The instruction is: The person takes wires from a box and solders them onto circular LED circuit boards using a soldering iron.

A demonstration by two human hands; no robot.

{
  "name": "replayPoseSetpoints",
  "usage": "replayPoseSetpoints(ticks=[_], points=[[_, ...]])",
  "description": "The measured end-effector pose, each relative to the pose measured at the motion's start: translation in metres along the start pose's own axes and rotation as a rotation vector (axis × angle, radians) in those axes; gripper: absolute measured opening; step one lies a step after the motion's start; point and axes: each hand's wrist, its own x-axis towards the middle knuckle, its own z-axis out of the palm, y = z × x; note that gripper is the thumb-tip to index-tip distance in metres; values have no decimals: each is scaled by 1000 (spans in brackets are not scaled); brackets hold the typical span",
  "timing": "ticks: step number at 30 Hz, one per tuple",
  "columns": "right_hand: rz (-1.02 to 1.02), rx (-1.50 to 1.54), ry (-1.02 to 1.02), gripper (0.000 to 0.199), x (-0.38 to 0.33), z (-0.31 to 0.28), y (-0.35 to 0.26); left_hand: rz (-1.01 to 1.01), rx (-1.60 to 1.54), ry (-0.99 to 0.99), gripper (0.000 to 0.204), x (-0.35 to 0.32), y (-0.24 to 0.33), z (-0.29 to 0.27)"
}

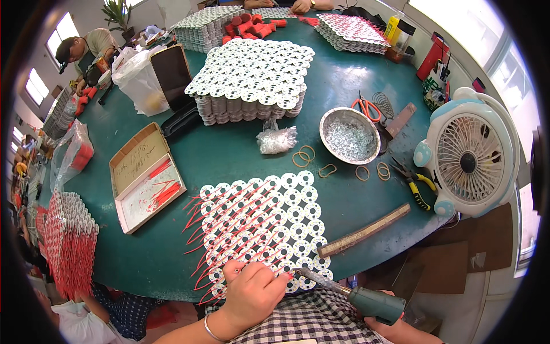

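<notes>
Along the near edge of a dark green tabletop (pixel 344 198), resting the left hand (pixel 254 292) on a flat sheet of joined white ring-shaped circuit boards (pixel 281 228) laid with thin red wires (pixel 229 229), impossible to tell if pinching one there, and, with the right hand (pixel 387 325) apart from it, gripping the dark green handle of a soldering iron (pixel 372 303), metal tip just beside the left fingertips. Beyond the left hand, a tall stack of white round boards (pixel 252 74); farther left, an open brown cardboard box (pixel 130 172); beyond the right hand, a long wooden strip (pixel 365 230) and a round silver metal bowl (pixel 324 143).
</notes>
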Motion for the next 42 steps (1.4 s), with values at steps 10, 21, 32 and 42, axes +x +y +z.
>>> replayPoseSetpoints(ticks=[10, 21, 32, 42], points=[[-75, -150, 93, 31, 2, 4, -7, -2, -3, -2, 13, 2, 1, 0], [-113, -253, -12, 27, 7, 4, -16, -12, -33, 32, 12, 0, -1, 5], [175, 508, 267, 68, 11, 14, -35, -2, 42, 22, 14, -5, -2, -12], [25, -190, 31, 33, -15, 4, -7, 52, 13, 30, 10, -18, 4, -5]])
